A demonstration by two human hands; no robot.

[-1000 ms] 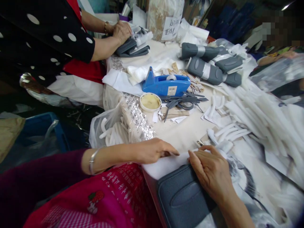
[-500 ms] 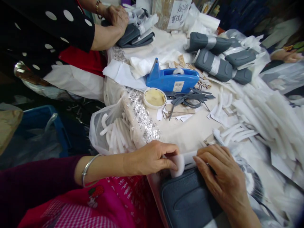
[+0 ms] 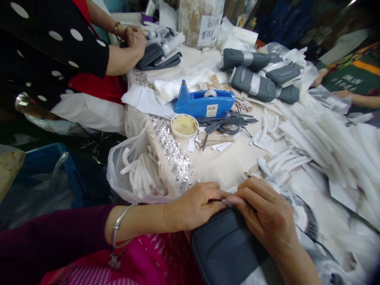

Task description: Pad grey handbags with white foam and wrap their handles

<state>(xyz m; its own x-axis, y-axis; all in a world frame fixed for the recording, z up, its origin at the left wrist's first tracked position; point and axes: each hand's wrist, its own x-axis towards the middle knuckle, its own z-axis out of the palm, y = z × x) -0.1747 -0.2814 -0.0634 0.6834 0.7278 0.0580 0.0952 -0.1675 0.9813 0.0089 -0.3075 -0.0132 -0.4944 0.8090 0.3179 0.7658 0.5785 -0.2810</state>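
A dark blue-grey leather-like bag [image 3: 221, 241] lies in front of me at the table's edge, a pale band across its lower part. My left hand [image 3: 200, 204] is closed at the bag's far edge, thumb and fingers pinched together. Between its fingertips only a small pale bit of the white foam strip [image 3: 227, 202] shows; the rest is hidden. My right hand [image 3: 265, 211] curls over the same edge, gripping the bag with its thumb against the left fingertips. Both hands meet there and cover the edge.
Beyond are a blue tape dispenser [image 3: 204, 103], a round tub [image 3: 184, 126] and dark straps [image 3: 222, 124]. White foam strips [image 3: 145, 174] fill a plastic bag at left; more foam [image 3: 335, 146] lies right. Wrapped grey bags [image 3: 253, 84] are stacked behind. A co-worker's hands [image 3: 135, 39] work upper left.
The curled white foam strip in my left hand has gone down at the bag's edge and is now mostly hidden. My hands have come together. The view has shifted slightly.
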